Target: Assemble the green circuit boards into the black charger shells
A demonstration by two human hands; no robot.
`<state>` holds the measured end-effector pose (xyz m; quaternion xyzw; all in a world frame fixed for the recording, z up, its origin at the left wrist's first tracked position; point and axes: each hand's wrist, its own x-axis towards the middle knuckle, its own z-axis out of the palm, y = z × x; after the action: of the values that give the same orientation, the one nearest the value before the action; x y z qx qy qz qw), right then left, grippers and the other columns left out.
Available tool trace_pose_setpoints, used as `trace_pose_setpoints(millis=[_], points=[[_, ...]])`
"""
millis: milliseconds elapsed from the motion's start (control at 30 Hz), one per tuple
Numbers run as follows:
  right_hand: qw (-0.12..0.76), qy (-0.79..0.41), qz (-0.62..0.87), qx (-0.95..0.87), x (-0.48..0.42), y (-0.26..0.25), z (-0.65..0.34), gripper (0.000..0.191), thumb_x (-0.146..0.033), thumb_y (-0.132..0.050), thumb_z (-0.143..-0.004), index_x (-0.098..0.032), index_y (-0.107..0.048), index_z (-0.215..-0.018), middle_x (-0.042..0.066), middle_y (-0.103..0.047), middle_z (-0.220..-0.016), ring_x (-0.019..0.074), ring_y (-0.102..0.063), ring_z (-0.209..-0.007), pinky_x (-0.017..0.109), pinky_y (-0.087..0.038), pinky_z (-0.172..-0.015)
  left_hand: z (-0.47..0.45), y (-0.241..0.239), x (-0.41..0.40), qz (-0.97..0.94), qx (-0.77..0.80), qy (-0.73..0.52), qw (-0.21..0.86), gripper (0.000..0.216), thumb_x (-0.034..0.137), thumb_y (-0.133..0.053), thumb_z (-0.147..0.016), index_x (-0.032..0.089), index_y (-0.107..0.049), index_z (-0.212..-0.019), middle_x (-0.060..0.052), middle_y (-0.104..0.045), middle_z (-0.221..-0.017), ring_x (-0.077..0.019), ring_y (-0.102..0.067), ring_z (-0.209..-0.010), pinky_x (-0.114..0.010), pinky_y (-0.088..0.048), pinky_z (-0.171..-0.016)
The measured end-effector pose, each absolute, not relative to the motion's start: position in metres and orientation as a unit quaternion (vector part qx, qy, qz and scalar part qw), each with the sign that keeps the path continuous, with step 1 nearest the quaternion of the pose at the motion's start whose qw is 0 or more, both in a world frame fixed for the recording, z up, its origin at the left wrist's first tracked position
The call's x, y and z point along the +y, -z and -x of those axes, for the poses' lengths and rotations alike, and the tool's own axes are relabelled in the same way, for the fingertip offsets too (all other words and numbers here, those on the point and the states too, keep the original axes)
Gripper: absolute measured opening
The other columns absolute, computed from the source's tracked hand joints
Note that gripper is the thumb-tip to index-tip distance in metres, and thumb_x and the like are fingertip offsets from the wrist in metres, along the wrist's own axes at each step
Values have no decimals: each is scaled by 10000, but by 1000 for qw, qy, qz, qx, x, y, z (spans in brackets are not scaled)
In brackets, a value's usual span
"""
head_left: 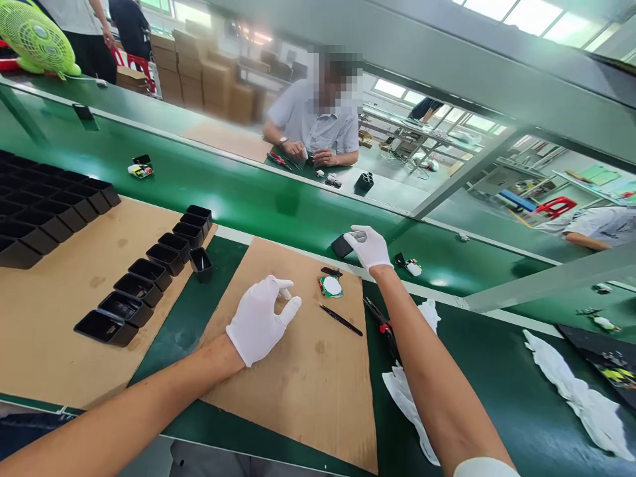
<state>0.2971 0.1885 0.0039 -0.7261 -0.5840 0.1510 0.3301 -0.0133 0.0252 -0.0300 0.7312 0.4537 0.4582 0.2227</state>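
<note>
My left hand, in a white glove, hovers over a brown cardboard mat, its fingers curled and pinched with nothing clearly in them. My right hand, also gloved, reaches to the edge of the green conveyor belt and grips a small black case. On the mat lie a green circuit board with a white disc, black tweezers and a small dark part.
Rows of black open cases sit on a cardboard sheet at left. Red-handled cutters and white cloths lie at right. Small parts ride the belt. A person works opposite; a green fan stands far left.
</note>
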Motion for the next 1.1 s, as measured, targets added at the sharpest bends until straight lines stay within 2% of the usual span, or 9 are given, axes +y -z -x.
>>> trace_pose_setpoints(millis=[133, 267, 433, 500, 633, 767, 900, 1033, 1100], points=[[344, -203, 724, -562, 184, 2, -283, 289, -358, -708, -1009, -165, -680, -1224, 85, -695, -1246, 239, -697, -1092, 461, -602, -949, 12, 31, 25, -732, 452, -460, 219, 163, 299, -584, -1018, 238, -578, -1168, -20, -707, -925, -220, -725, -880, -418, -574, -855], [424, -282, 686, -520, 173, -6, -257, 290, -376, -702, -1013, -155, -682, -1199, 83, -709, -1211, 229, -712, -1054, 445, -614, -921, 12, 31, 26, -731, 455, -461, 215, 164, 293, -590, -1012, 234, -581, -1165, -23, -711, -924, -223, -728, -880, -416, -579, -849], [530, -421, 555, -483, 117, -38, -222, 492, -641, -488, -1042, -217, -716, -1144, 100, -769, -1140, 240, -745, -1082, 450, -642, -973, 12, 28, 25, -733, 456, -456, 218, 163, 286, -587, -1011, 225, -588, -1162, -22, -718, -920, -220, -731, -872, -416, -590, -846], [543, -464, 514, -474, 86, -51, -210, 552, -727, -515, -986, -251, -736, -1158, 85, -773, -1162, 236, -754, -1071, 436, -635, -1015, 12, 28, 24, -732, 454, -456, 224, 163, 291, -578, -1014, 227, -591, -1163, -25, -719, -924, -221, -731, -874, -415, -593, -840], [553, -516, 472, -453, 40, -71, -187, 553, -727, -566, -966, -267, -739, -1219, 79, -764, -1207, 215, -767, -1041, 413, -624, -1050, 12, 27, 22, -732, 447, -455, 237, 166, 303, -564, -1016, 236, -603, -1162, -26, -717, -921, -225, -734, -872, -412, -594, -837], [584, -577, 413, -395, 22, -88, -171, 461, -654, -604, -991, -292, -722, -1251, 42, -739, -1261, 174, -717, -1208, 333, -553, -1141, 13, 25, 20, -736, 439, -452, 246, 172, 292, -561, -1015, 232, -610, -1168, -26, -727, -935, -227, -737, -879, -412, -594, -835], [626, -548, 400, -384, 20, -96, -165, 369, -600, -632, -998, -316, -716, -1218, 2, -717, -1332, 162, -632, -1357, 338, -504, -1197, 14, 24, 19, -740, 437, -448, 247, 177, 280, -555, -1017, 223, -609, -1175, -28, -723, -932, -223, -732, -874, -408, -596, -819], [601, -393, 505, -480, 39, -83, -171, 577, -720, -465, -1012, -241, -676, -1254, 87, -738, -1299, 256, -680, -1303, 450, -595, -1118, 14, 26, 20, -742, 433, -448, 248, 179, 280, -557, -1014, 227, -599, -1180, -27, -721, -935, -221, -728, -877, -408, -597, -828], [574, -323, 553, -509, 63, -72, -182, 626, -697, -389, -1037, -187, -634, -1304, 136, -732, -1302, 277, -713, -1237, 475, -626, -1058, 14, 27, 20, -743, 431, -448, 247, 177, 282, -559, -1013, 227, -596, -1177, -27, -719, -936, -221, -728, -874, -413, -597, -837]])
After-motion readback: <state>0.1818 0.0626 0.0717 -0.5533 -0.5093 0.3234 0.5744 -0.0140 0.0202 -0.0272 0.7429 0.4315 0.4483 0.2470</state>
